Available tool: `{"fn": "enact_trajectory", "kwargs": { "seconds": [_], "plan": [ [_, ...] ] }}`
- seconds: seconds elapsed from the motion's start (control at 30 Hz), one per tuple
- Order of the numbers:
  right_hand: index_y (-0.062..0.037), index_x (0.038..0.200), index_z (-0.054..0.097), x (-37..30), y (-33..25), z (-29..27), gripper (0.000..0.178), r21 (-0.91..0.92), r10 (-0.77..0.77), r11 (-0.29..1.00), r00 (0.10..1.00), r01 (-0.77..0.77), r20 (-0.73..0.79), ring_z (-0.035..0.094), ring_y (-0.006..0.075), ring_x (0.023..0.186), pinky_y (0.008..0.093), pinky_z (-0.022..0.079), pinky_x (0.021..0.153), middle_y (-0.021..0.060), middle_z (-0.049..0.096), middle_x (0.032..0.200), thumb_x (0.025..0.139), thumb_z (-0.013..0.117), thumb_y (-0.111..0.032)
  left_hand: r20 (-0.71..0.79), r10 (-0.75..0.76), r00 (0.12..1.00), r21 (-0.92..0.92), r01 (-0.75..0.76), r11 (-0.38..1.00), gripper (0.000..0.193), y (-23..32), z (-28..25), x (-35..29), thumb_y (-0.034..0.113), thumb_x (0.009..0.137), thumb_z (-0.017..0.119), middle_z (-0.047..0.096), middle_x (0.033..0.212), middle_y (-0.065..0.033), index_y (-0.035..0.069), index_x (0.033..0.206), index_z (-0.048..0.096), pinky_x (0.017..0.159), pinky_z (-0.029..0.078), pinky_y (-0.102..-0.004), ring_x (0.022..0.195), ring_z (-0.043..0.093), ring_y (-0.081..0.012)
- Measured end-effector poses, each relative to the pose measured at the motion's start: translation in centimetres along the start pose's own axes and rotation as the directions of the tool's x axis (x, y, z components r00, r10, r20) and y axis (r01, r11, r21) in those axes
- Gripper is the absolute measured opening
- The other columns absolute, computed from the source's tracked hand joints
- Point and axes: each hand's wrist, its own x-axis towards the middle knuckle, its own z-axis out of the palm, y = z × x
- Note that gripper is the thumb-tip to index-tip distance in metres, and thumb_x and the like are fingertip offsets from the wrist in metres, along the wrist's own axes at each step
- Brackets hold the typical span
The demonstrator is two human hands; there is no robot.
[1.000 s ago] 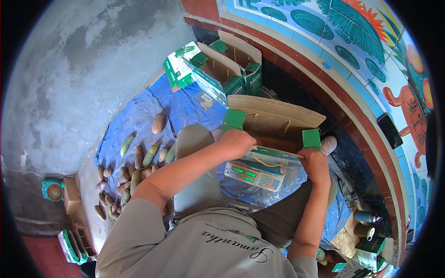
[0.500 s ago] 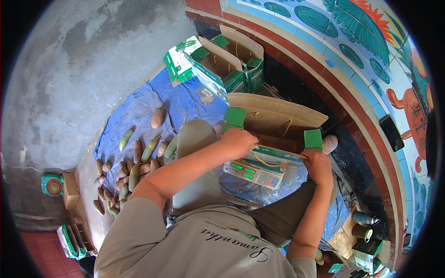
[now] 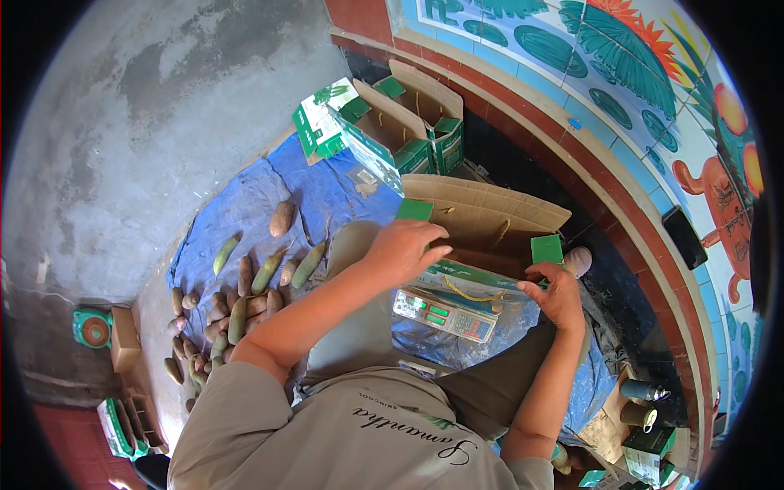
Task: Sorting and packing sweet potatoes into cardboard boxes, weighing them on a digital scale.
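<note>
An open cardboard carton (image 3: 482,214), brown inside with green end flaps, stands in front of me on a white digital scale (image 3: 445,314) with lit green displays. Its near panel is green and white and carries a yellow rope handle (image 3: 474,292). My left hand (image 3: 406,251) is at the panel's left end, thumb and fingers apart. At the right corner, by a green flap (image 3: 546,249), my right hand (image 3: 559,296) has its thumb and fingers parted around the panel's edge, holding nothing that I can see. The carton's bottom is hidden from view.
Long green and brown gourd-like vegetables (image 3: 237,320) lie heaped at the left, partly on a blue tarp (image 3: 237,204). More open cartons (image 3: 388,122) stand at the back by the tiled wall (image 3: 563,122). A dark flask (image 3: 641,389) and a green box (image 3: 649,449) are at lower right.
Both hands have loosened from the near panel's upper edge, their fingers now spread. The panel sits a little differently, and the whole view has shifted slightly.
</note>
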Motion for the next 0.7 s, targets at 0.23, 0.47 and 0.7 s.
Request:
{"fn": "enact_trajectory", "kwargs": {
  "seconds": [0.23, 0.47, 0.7],
  "plan": [
    [-0.0005, 0.082, 0.064, -0.2, 1.5, -0.4, 0.029, 0.059, -0.073, 0.994, 0.963, 0.091, -0.260, 0.060, 0.0345, 0.070, 0.0387, 0.045, 0.062, 0.0175, 0.062, 0.079, 0.081, 0.065, -0.030, -0.307, -0.024, 0.952, 0.025, 0.033, 0.999, 0.028, 0.0, -2.6, -1.6, 0.017, 0.081, 0.062, 0.063, 0.104, -0.0170, 0.002, 0.105, 0.060, 0.087, 0.046, -0.0389, 0.098, 0.059, -0.0338],
    [-0.0011, 0.079, 0.061, -0.2, 1.9, -1.3, 0.023, 0.078, 0.032, 0.997, 0.860, 0.008, -0.509, 0.059, 0.0361, 0.072, 0.0413, 0.045, 0.063, 0.0175, 0.061, 0.076, 0.084, 0.061, -0.023, -0.387, -0.054, 0.921, 0.090, 0.096, 0.991, 0.035, 0.5, -5.5, -2.6, 0.016, 0.087, 0.057, 0.056, 0.120, -0.0199, -0.001, 0.118, 0.054, 0.099, 0.038, -0.0377, 0.115, 0.051, -0.0324],
    [-0.0027, 0.079, 0.062, 0.6, 4.8, -0.6, 0.024, 0.202, 0.181, 0.977, 0.739, -0.062, -0.649, 0.060, 0.0335, 0.069, 0.0400, 0.046, 0.062, 0.0158, 0.062, 0.073, 0.085, 0.059, -0.025, -0.471, -0.116, 0.875, 0.062, 0.164, 0.985, 0.043, 0.0, -8.9, -2.0, 0.023, 0.090, 0.053, 0.050, 0.126, -0.0219, -0.001, 0.126, 0.047, 0.101, 0.034, -0.0388, 0.119, 0.046, -0.0358]
  ]
}}
